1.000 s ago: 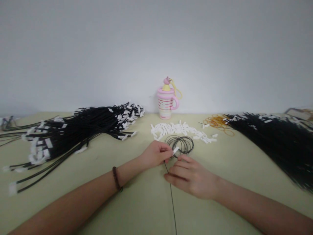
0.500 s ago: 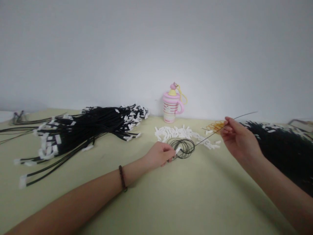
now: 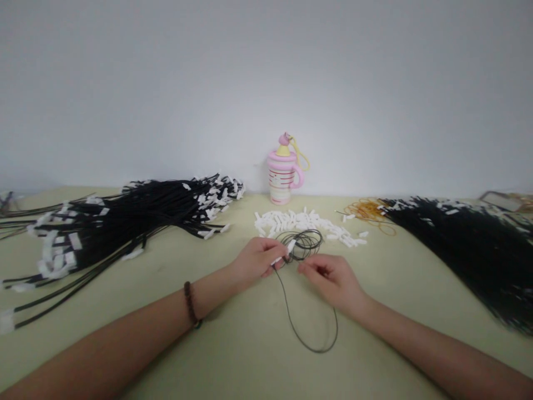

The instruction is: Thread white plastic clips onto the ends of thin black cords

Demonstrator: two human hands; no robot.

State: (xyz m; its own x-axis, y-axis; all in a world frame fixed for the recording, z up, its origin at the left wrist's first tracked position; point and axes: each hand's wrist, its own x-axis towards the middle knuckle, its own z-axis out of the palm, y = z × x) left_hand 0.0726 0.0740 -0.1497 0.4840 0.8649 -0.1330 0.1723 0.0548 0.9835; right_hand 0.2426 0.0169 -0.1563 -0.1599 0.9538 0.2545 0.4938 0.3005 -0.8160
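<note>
Midway through coiling one thin black cable (image 3: 306, 244) at table centre.
Left hand (image 3: 256, 261) pinching the coil by its white tag; right hand (image 3: 331, 278) pinching the slack loop at 6 o'clock. Next, probably, another turn laid on. One pink cup (image 3: 283, 175) at 12, two black bundles at 9 (image 3: 137, 216) and 3 (image 3: 462, 241); white tags (image 3: 308, 222) uncountable.

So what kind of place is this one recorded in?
Probably a small hand-assembly bench against a plain wall: bundles of black cords with white tags lie on a table, with a heap of white clips and rubber bands. The left hand and right hand hold one coiled cord.
</note>
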